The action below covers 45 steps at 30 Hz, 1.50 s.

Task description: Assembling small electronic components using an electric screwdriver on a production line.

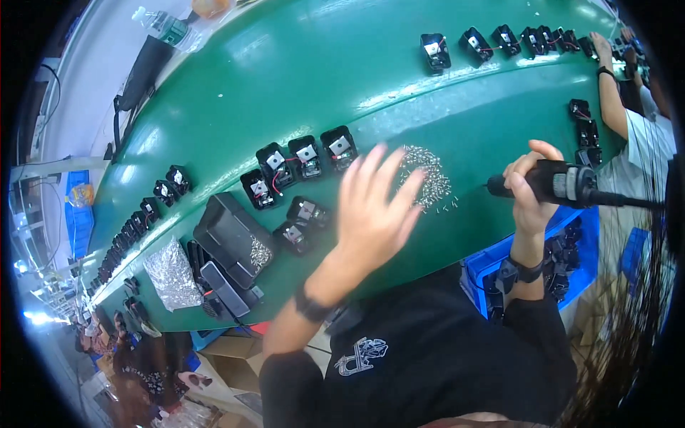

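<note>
My left hand (372, 214) is over the green table with its fingers spread, a little blurred and with nothing visible in it. Its fingertips lie beside and partly over a pile of small silver screws (432, 182). Several black plastic housings with a metal piece and red wire inside, one of them the nearest housing (339, 146), stand in a row just left of the hand. Two more housings (308, 212) sit closer to my wrist. My right hand (529, 192) grips a black electric screwdriver (556, 183), its tip pointing left toward the screws and its cord running right.
A black bin (222, 227) with some screws, a phone-like grey slab (225, 289) and a bag of silver parts (171, 277) lie left. A blue crate (472, 285) of black parts stands by my right arm. More housings line the far side, near a co-worker's hand (601, 50).
</note>
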Available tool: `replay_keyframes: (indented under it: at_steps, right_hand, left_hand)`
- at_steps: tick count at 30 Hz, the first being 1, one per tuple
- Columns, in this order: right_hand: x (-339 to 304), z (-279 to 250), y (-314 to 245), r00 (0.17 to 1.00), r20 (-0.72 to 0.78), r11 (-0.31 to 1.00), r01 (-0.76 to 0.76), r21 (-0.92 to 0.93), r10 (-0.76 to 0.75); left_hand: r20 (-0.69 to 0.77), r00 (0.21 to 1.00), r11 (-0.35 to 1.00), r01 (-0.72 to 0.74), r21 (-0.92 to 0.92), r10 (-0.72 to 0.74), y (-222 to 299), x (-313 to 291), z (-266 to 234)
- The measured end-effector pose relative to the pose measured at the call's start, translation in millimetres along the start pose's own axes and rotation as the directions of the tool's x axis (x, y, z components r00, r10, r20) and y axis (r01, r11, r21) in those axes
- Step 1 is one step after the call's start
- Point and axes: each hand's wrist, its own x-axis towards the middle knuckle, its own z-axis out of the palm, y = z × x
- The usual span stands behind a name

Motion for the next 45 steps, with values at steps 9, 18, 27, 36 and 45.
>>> replay_keyframes:
  at_steps: [9, 18, 27, 36, 45]
  right_hand:
    - [4.5, 10.5, 3.3, 0.993, -0.045, 0.992, -0.109, -0.056, 0.107]
    - [-10.7, 5.8, -1.6, 0.994, 0.029, 0.995, -0.1, -0.024, 0.101]
    - [1.2, -14.9, 9.2, 0.994, -0.037, 0.989, -0.103, 0.11, 0.108]
    - [-4.1, -31.1, 25.8, 0.986, -0.053, 0.98, -0.152, 0.129, 0.16]
    - [-4.6, -34.2, 35.1, 0.993, -0.022, 0.981, -0.115, 0.153, 0.12]
  left_hand:
    - [-0.118, 0.91, 0.823, 0.41, 0.394, -0.397, -31.6, -97.8, -26.4]
    - [-0.148, 0.953, 0.869, 0.302, 0.393, -0.264, -49.7, -108.9, -4.7]
    - [-0.072, 0.977, 0.917, 0.214, 0.338, -0.201, -46.1, -102.5, -19.3]
    - [0.015, 0.949, 0.866, 0.28, 0.413, -0.314, -47.5, -95.9, -12.6]
    - [-0.072, 0.945, 0.849, 0.32, 0.421, -0.32, -43.1, -86.1, -11.9]
